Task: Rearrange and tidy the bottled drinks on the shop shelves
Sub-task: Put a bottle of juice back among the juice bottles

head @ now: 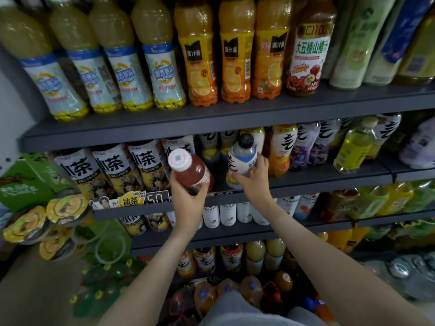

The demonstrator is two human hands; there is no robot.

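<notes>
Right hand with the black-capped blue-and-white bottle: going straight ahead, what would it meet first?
Probably the white-and-yellow plastic bottle deeper on that dark metal shelf; depth is unclear.

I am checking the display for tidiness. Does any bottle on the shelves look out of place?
Yes. On the second shelf, to the right, one yellow-green bottle stands in front of bottles with white labels and black writing. It matches none of its neighbours, so it seems misplaced.
</notes>
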